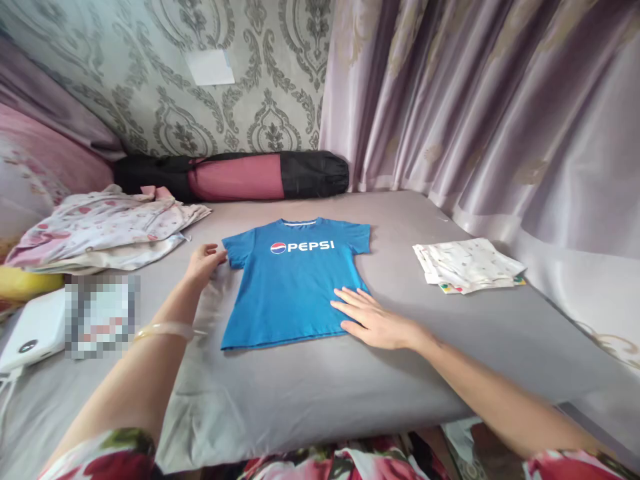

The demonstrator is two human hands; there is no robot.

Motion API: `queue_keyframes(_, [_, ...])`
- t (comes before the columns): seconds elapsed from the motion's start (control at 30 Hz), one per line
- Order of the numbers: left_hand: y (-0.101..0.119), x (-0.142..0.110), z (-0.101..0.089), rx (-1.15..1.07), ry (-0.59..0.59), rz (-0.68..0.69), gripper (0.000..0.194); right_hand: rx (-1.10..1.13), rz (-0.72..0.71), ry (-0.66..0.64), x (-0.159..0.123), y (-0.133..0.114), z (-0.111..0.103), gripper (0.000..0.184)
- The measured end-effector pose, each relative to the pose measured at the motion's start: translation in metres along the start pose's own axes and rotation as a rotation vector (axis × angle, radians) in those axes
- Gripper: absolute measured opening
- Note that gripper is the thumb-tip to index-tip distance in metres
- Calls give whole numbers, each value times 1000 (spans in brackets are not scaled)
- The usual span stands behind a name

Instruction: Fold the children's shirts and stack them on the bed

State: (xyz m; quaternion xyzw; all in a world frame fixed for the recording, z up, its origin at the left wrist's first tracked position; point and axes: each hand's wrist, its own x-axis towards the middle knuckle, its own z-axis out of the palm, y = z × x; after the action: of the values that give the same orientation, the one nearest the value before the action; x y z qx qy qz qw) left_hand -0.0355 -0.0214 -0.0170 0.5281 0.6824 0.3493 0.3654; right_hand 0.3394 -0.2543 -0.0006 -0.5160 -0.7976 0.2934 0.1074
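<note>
A blue short-sleeved T-shirt [295, 293] lies spread flat, front up, with a white PEPSI print and a round logo on its chest. Its neck points away from me and its hem towards me. My left hand [204, 263] is beside the sleeve on the left, fingers loosely bent and apart, the tips close to the sleeve's edge; whether they touch it is hard to tell. Flat on the shirt's lower right side rests my right hand [373, 319], open with its fingers spread.
Folded white printed cloths [467, 263] lie on the grey sheet [310, 393] at right. At left are a pile of printed clothes [110, 223], a white power bank [37, 327] with a cable and a blurred-out item [103, 317]. A black and pink rolled bag [235, 177] lies along the wall.
</note>
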Motion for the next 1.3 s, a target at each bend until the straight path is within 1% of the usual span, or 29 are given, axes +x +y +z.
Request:
queue_keyframes(0.03, [1,-11,-6,-30,-30,-13,50,70,-25,-2,-5,4,-5,49])
queue_keyframes(0.07, [1,-22,-11,-56,-69,-11,48,133,-28,23,-6,9,-11,46])
queue_keyframes(0.13, [2,-47,-20,-36,-156,20,46,192,37,166,1,25,-24,40])
queue_keyframes(0.17, [3,-60,-22,25,-193,41,46,169,102,278,9,35,-31,36])
queue_keyframes(0.2, [4,-73,-22,106,-216,79,46,90,158,398,19,46,-38,31])
queue_keyframes(0.23, [7,-87,-19,191,-211,148,45,-15,201,494,29,56,-44,29])
queue_keyframes(0.27, [11,-102,-12,274,-186,236,40,-104,241,542,39,66,-49,29])
queue_keyframes(0.33, [24,-137,10,361,-213,468,31,-240,265,547,56,81,-55,32])
queue_keyframes(0.4, [42,-174,43,370,-364,642,27,-343,273,490,67,90,-58,35])
queue_keyframes(0.47, [61,-211,83,386,-541,831,23,-434,272,426,72,93,-58,38])
queue_keyframes(0.5, [71,-227,102,417,-601,924,23,-475,267,395,73,93,-58,40])
queue_keyframes(0.57, [87,-250,136,544,-694,1094,27,-543,255,335,73,92,-59,42])
queue_keyframes(0.6, [93,-258,150,607,-704,1155,27,-567,251,308,73,92,-59,42])
queue_keyframes(0.67, [101,-265,170,730,-683,1229,22,-597,246,275,73,93,-62,42])
queue_keyframes(0.77, [103,-264,185,865,-667,1251,16,-623,224,277,76,96,-70,40])
queue_keyframes(0.9, [100,-264,192,943,-666,1222,14,-663,169,293,82,103,-82,39])
queue_keyframes(1.0, [100,-267,197,951,-656,1198,14,-705,118,275,85,108,-87,38])
queue_keyframes(1.07, [102,-266,199,892,-613,1113,17,-729,93,261,87,111,-87,37])
queue_keyframes(1.17, [102,-260,200,709,-539,906,19,-730,85,272,88,116,-84,38])
queue_keyframes(1.2, [100,-259,199,651,-534,865,19,-721,88,281,88,119,-82,38])
queue_keyframes(1.23, [99,-258,199,612,-542,854,19,-709,93,290,88,121,-80,37])
queue_keyframes(1.3, [94,-260,199,602,-569,910,18,-681,100,305,88,125,-78,37])
